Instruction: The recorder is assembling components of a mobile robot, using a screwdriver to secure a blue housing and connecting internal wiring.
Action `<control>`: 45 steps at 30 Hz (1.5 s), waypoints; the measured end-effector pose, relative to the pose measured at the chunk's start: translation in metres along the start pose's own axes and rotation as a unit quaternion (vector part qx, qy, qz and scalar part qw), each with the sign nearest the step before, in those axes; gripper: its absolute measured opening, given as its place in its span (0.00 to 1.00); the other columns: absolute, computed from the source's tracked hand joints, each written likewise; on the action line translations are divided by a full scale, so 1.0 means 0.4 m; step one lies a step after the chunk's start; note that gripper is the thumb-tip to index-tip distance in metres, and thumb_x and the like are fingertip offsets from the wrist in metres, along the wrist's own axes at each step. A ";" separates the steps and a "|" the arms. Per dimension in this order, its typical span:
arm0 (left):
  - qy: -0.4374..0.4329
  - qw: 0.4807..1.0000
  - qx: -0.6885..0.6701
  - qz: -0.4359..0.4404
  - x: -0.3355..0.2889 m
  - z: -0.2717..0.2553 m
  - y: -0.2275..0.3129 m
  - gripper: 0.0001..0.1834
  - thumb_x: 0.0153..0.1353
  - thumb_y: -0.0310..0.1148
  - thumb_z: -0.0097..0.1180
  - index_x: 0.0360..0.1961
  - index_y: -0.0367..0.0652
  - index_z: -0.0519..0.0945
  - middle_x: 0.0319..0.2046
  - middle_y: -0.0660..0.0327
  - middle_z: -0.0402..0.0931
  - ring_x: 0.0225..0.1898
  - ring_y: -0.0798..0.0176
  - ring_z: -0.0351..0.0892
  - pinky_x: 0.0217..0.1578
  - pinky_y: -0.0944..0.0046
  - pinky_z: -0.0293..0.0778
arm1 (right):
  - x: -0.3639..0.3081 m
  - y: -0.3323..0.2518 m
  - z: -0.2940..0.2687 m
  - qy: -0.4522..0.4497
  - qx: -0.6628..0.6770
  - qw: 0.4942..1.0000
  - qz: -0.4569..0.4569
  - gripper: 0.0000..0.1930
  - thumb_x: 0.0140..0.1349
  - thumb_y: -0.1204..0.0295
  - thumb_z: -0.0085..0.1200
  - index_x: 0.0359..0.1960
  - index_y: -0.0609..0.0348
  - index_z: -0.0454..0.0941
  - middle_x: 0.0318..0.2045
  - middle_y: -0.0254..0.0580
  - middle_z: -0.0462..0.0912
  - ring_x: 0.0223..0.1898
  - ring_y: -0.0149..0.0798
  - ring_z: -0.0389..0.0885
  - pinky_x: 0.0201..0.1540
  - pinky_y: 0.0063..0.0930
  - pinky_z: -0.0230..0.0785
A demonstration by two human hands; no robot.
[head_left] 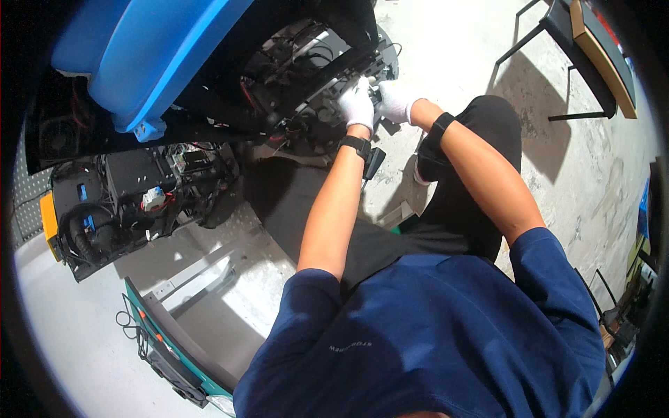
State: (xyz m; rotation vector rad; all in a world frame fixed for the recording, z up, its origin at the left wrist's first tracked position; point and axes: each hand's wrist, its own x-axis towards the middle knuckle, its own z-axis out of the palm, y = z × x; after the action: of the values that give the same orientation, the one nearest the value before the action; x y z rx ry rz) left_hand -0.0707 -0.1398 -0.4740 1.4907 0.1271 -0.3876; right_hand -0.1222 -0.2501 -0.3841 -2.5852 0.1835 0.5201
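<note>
Working by hand, it seems, inside the dark mechanical assembly [315,92] at upper centre, we are holding our left hand [357,106] and right hand [396,102] close together; whether they are pinching anything, we cannot tell. Next move is probably calling for steady touch.

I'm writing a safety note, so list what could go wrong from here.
The white-gloved left hand and right hand are at a crowded dark mechanism, so a pinch seems possible. The black wrist strap on the left forearm might catch on nearby parts.
</note>
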 end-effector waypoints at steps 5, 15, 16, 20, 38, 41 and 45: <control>0.025 0.999 -0.021 -0.036 -0.021 -0.004 0.021 0.14 0.70 0.38 0.61 0.36 0.38 0.88 0.31 0.66 0.85 0.31 0.72 0.78 0.33 0.67 0.72 | 0.004 0.020 0.007 -0.002 0.171 0.985 0.028 0.20 0.56 0.62 0.56 0.34 0.72 0.85 0.30 0.66 0.86 0.33 0.58 0.88 0.41 0.45 0.80; 0.029 0.996 0.045 -0.071 -0.024 -0.012 0.052 0.11 0.63 0.39 0.70 0.28 0.44 0.86 0.25 0.69 0.82 0.26 0.73 0.76 0.30 0.67 0.70 | 0.004 0.056 0.034 -0.120 0.289 0.947 0.066 0.27 0.70 0.57 0.47 0.22 0.69 0.82 0.17 0.46 0.83 0.15 0.38 0.79 0.18 0.33 0.70; 0.032 0.996 0.038 -0.068 -0.025 -0.011 0.049 0.11 0.63 0.39 0.70 0.28 0.44 0.86 0.25 0.69 0.82 0.26 0.73 0.76 0.30 0.67 0.70 | 0.006 0.060 0.040 -0.132 0.310 0.938 0.077 0.27 0.71 0.57 0.45 0.21 0.68 0.82 0.17 0.45 0.83 0.15 0.37 0.78 0.17 0.32 0.68; 0.028 0.997 0.011 -0.077 -0.021 -0.007 0.038 0.10 0.63 0.39 0.70 0.29 0.45 0.86 0.26 0.69 0.83 0.25 0.74 0.75 0.29 0.67 0.69 | 0.019 0.072 0.060 -0.093 0.248 0.962 0.063 0.25 0.69 0.60 0.45 0.20 0.64 0.83 0.15 0.44 0.83 0.15 0.36 0.78 0.17 0.32 0.68; 0.098 0.994 0.042 0.036 -0.043 -0.004 0.023 0.09 0.58 0.31 0.71 0.34 0.37 0.85 0.24 0.61 0.83 0.22 0.69 0.78 0.26 0.65 0.73 | 0.039 0.086 0.078 -0.100 0.034 0.990 -0.090 0.20 0.66 0.63 0.48 0.32 0.68 0.86 0.24 0.55 0.87 0.25 0.49 0.88 0.29 0.41 0.79; 0.127 0.985 0.084 0.082 -0.030 -0.002 0.006 0.10 0.57 0.30 0.72 0.36 0.37 0.84 0.24 0.62 0.83 0.22 0.69 0.78 0.26 0.65 0.73 | 0.031 0.075 0.062 -0.099 0.060 0.992 -0.046 0.17 0.63 0.66 0.49 0.32 0.69 0.86 0.28 0.60 0.86 0.29 0.53 0.88 0.32 0.43 0.80; 0.144 0.975 0.107 0.129 -0.015 -0.004 -0.011 0.11 0.58 0.29 0.71 0.38 0.37 0.84 0.25 0.63 0.83 0.23 0.70 0.78 0.26 0.65 0.74 | 0.016 0.056 0.043 -0.114 0.045 0.991 -0.056 0.18 0.63 0.66 0.48 0.30 0.70 0.85 0.26 0.62 0.85 0.28 0.54 0.87 0.32 0.45 0.80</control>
State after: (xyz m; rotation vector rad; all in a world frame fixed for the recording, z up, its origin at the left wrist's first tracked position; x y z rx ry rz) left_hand -0.0775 -0.1373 -0.4762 1.7469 0.1214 0.0292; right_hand -0.1268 -0.2612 -0.4104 -2.4099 -0.0161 0.7408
